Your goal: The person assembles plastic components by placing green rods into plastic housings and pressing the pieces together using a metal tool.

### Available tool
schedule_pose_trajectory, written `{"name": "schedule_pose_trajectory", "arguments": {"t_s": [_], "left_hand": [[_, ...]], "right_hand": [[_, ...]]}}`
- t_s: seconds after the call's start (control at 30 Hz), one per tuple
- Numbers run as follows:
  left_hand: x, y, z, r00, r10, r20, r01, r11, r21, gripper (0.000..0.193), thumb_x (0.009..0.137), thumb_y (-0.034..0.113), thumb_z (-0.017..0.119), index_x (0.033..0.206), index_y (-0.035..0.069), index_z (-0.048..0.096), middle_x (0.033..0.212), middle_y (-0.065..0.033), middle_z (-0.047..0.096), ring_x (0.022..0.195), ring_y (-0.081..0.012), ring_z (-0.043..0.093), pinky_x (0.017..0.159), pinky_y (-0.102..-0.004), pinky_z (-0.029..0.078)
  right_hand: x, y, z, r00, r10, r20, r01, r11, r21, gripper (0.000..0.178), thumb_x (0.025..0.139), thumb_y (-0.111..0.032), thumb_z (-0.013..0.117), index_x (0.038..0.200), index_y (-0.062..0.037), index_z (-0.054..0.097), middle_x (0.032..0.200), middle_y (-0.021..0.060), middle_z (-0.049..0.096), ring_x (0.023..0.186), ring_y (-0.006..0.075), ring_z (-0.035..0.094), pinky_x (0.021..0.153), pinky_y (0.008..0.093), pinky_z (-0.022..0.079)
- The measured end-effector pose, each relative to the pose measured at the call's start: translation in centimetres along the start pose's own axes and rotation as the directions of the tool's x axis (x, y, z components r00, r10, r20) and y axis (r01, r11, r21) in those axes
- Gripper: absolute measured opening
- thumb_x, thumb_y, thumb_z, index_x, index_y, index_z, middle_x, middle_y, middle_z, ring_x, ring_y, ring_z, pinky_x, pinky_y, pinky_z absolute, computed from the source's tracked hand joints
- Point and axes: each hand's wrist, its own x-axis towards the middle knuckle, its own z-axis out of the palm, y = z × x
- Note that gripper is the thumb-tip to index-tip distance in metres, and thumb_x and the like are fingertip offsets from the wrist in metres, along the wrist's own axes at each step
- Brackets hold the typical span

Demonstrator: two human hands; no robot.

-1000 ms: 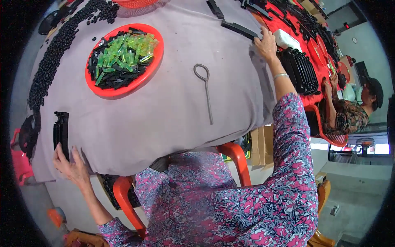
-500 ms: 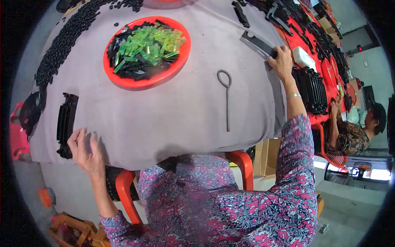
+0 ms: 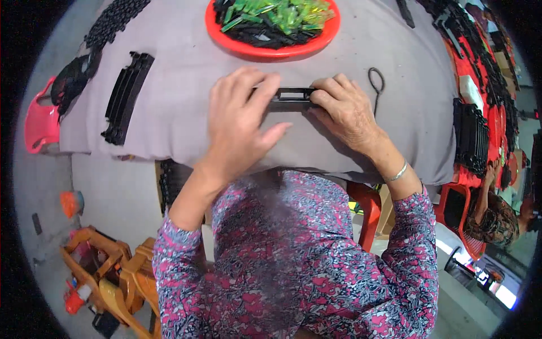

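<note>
A long black plastic piece (image 3: 292, 105) with a rectangular slot lies crosswise on the cloth in front of me. My right hand (image 3: 349, 116) has its thumb and fingers closed on the right end of it. Over its left end is my left hand (image 3: 237, 116), slightly blurred, with thumb and fingers apart; it hides that end, so I cannot tell whether it touches. Beyond them stands a red plate (image 3: 276, 52) with clear green pieces (image 3: 288, 14) heaped on black ones (image 3: 265, 37). Right of my right hand lies a metal rod with a looped end (image 3: 377, 85).
Several slatted black pieces (image 3: 129, 97) sit at the left on the grey cloth (image 3: 186, 107). Small black parts (image 3: 116, 22) are piled at far left. A red-covered table at right holds a black stack (image 3: 472, 138) and a white block (image 3: 470, 93). Another person (image 3: 497, 220) sits there.
My right hand has brought the black piece from the far right to the middle. My left hand has come from beside the left black pieces to its left end. The view has shifted.
</note>
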Motion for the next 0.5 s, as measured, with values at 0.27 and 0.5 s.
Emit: {"name": "schedule_pose_trajectory", "arguments": {"t_s": [0.27, 0.5], "left_hand": [[-1.9, -1.6, 1.1, 0.992, -0.086, 0.089, 0.079, 0.994, 0.075, 0.042, 0.069, 0.017, 0.079, 0.106, 0.003, 0.066, 0.099, -0.0096, 0.062, 0.098, -0.0303, 0.057, 0.091, -0.0444, 0.039], [-2.1, -2.4, 2.0, 0.99, -0.115, 0.084, 0.118, 0.993, -0.028, 0.032, 0.071, 0.019, 0.077, 0.1, 0.008, 0.069, 0.092, -0.004, 0.061, 0.092, -0.0246, 0.057, 0.091, -0.0435, 0.037]], "right_hand": [[-1.0, -0.6, 0.4, 0.997, 0.069, 0.017, -0.071, 0.985, 0.155, 0.031, 0.076, -0.012, 0.075, 0.102, -0.0078, 0.058, 0.102, 0.0068, 0.06, 0.091, 0.0277, 0.056, 0.077, 0.0394, 0.045], [-2.3, 0.3, 0.0, 0.968, 0.249, 0.015, -0.24, 0.915, 0.324, 0.039, 0.073, -0.009, 0.077, 0.107, -0.0033, 0.058, 0.093, 0.0119, 0.06, 0.087, 0.0317, 0.057, 0.078, 0.0417, 0.047]]}}
